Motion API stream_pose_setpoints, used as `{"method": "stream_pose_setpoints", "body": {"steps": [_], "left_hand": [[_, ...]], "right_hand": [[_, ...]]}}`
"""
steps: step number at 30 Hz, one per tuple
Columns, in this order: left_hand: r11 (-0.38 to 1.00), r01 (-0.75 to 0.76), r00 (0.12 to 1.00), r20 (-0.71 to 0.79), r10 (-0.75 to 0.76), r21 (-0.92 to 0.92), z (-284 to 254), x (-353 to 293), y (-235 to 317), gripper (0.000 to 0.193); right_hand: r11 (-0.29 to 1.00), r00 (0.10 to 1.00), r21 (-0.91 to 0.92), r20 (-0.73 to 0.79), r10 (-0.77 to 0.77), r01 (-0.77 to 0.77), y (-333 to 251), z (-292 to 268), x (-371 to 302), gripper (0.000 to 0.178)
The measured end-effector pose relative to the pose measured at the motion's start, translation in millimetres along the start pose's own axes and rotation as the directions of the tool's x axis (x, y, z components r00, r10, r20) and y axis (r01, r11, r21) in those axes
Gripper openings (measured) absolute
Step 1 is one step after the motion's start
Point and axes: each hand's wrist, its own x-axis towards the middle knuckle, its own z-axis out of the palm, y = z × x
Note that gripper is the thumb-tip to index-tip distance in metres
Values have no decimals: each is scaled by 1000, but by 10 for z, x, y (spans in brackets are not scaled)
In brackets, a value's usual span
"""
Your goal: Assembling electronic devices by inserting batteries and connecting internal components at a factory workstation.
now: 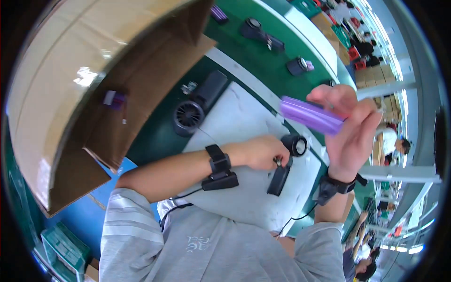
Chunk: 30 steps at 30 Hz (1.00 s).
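Observation:
My right hand (350, 120) is raised at the right, its fingers closed on one end of a purple cylindrical battery (311, 115), slightly blurred by motion. Over the white pad, my left hand (265, 152) bends its fingers round the near side of a black handheld device (280, 180). That device has a round head with a light ring, and a small metallic bit shows by my left fingertips. What exactly those fingers pinch is partly hidden. Left of the pad lies a similar black handheld fan (199, 104) with a round grille facing up.
A large open cardboard box (155, 89) fills the left, with a small purple item (114, 100) inside. Farther off on the green belt (270, 61) lie more black devices (260, 34) and a purple battery (219, 14). A green crate (63, 249) sits lower left. Other people are at the right.

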Motion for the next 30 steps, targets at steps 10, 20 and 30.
{"method": "stream_pose_setpoints", "body": {"steps": [10,20,30], "left_hand": [[977,175,984,67,-168,-125,-73,6,115,22],[977,184,972,165,-166,-106,-131,24,180,24],[972,206,977,87,-196,-113,-118,57,186,25]], "right_hand": [[445,459,-117,-289,840,-888,-61,-662,-1441,34],[557,818,-600,-442,367,-574,263,-327,-1897,17],[537,848,-656,-419,325,-530,321,-349,-1991,17]]}}
